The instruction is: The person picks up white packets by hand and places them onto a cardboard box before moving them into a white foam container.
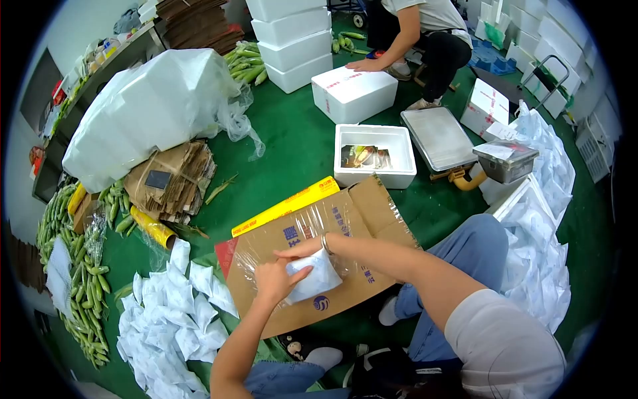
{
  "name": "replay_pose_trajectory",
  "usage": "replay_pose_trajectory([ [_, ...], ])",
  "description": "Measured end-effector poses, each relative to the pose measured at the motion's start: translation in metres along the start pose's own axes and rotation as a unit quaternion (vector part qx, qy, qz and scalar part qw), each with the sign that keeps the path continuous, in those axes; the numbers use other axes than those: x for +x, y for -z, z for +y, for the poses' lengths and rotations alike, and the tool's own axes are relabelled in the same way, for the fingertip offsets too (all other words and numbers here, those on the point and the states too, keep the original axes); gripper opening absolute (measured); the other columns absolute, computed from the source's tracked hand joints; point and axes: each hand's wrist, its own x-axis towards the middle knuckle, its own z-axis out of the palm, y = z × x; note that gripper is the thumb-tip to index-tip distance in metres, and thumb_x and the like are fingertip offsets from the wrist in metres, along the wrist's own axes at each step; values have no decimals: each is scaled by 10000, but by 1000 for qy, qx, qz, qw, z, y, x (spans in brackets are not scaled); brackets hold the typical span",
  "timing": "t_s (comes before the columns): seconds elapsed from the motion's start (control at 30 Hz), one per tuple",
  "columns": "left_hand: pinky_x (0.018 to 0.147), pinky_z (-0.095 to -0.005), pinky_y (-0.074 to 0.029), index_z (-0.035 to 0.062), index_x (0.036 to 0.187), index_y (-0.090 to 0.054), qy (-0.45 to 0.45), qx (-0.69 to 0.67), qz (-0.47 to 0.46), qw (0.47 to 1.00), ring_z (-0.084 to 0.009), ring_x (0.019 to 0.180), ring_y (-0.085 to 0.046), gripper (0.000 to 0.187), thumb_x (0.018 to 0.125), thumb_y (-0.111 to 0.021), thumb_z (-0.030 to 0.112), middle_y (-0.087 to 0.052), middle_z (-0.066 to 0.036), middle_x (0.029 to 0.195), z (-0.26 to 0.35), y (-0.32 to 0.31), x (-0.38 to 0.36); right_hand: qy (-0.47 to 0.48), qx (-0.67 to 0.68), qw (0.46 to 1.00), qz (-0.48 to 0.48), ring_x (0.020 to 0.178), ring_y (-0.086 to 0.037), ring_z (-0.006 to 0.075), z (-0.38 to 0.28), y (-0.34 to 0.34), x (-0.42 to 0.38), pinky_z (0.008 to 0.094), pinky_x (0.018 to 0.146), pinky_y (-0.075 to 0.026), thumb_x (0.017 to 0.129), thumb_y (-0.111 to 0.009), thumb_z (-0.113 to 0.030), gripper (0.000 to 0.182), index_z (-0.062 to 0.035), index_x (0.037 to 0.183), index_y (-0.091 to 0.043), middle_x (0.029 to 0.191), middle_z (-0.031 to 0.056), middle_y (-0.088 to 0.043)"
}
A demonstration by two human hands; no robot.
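Note:
In front of me a flattened cardboard box (359, 286) lies with clear film stretched over part of it. On it rests a white packet (315, 275), with both hands at it. My left hand (274, 278) is on the packet's left side, thumb over its surface. My right hand (306, 249) reaches across its top edge, fingers pointing left; a bracelet is on that wrist. Whether the right fingers grip film or the packet is hard to make out. Along the cardboard's far edge lies a long yellow film box (286, 206).
White packets are heaped at lower left (174, 326) and right (531, 266). An open foam box (375, 176) holds printed cards. Beyond, a co-worker (425, 40) touches a closed foam box (352, 93). A scale (438, 138), green corn (86, 279) and stacked cardboard (176, 179) surround the area.

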Motion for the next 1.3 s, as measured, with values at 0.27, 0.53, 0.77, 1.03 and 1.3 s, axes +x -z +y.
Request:
replay_pose_trajectory([
  [0.27,771,-349,-519,12,1088,-633,226,-510,-173,812,-204,870,-649,573,900,-542,545,-676,-92,1023,-5,-89,-59,-54,99,993,-38,1164,-500,178,13,-36,-23,328,1037,-353,956,-383,-581,686,20,1234,-563,1267,136,-571],
  [0.53,689,-293,-515,-34,1017,-667,282,-524,-416,687,-139,748,-629,641,926,-480,573,-682,-96,879,104,-20,-136,5,-171,977,128,753,-647,148,6,-80,-50,283,747,-499,925,-533,-486,526,-14,811,-737,798,67,-711],
  [0.77,845,-368,-471,-110,955,-676,316,-331,-443,771,-281,947,-620,859,849,-456,714,-671,-240,989,168,-46,-238,108,-257,924,263,517,-486,134,41,-91,-35,335,530,-422,814,-659,-253,310,28,685,-632,572,103,-588],
  [1.03,600,-272,-503,95,1183,-599,466,-683,-240,509,-114,668,-606,472,938,-514,490,-668,-37,911,125,-86,-301,31,-383,890,246,933,-625,321,-36,-185,-101,376,842,-469,922,-494,-412,456,5,953,-676,957,213,-663],
  [1.3,749,-391,-555,6,1209,-521,279,-835,-70,469,-328,851,-660,719,957,-250,622,-643,-190,992,118,13,-214,224,19,871,438,697,-625,133,-61,-255,-143,272,654,-486,967,-484,-309,404,9,774,-641,724,78,-663],
])
